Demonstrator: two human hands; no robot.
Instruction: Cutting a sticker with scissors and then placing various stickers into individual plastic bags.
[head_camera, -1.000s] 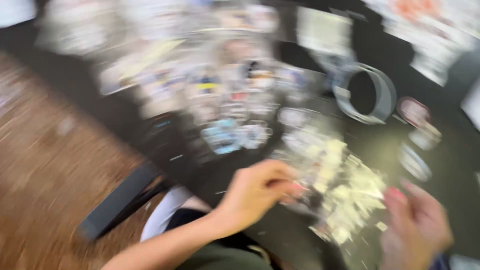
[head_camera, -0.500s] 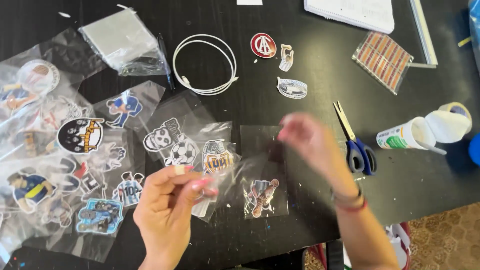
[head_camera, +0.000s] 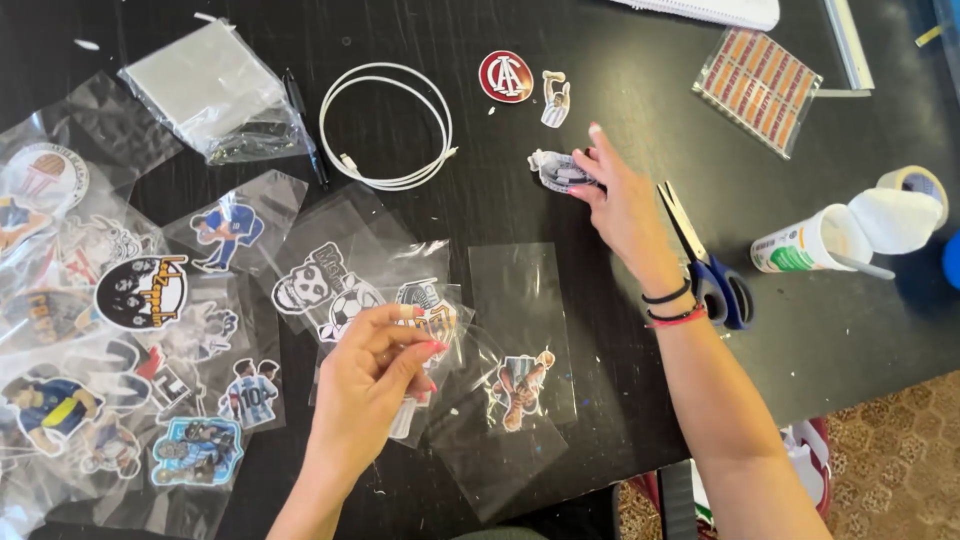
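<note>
The left hand (head_camera: 375, 375) pinches a clear sleeve (head_camera: 425, 330) between its fingers; the right hand (head_camera: 625, 205), fingers together, touches a small sticker (head_camera: 558, 170) on the black worktop (head_camera: 500, 210), beside scissors (head_camera: 705, 260).

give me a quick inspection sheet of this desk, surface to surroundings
surface: black tabletop, bare in patches
job's things: small grey-white cut-out sticker; clear plastic sleeve
clutter: many clear-sleeved stickers; blue-handled scissors; white glue bottle; tape roll
grippers: left hand pinches the sleeve; right hand touches the cut-out
cables: coiled white cable, clear of both hands
surroundings: patterned carpet
</note>
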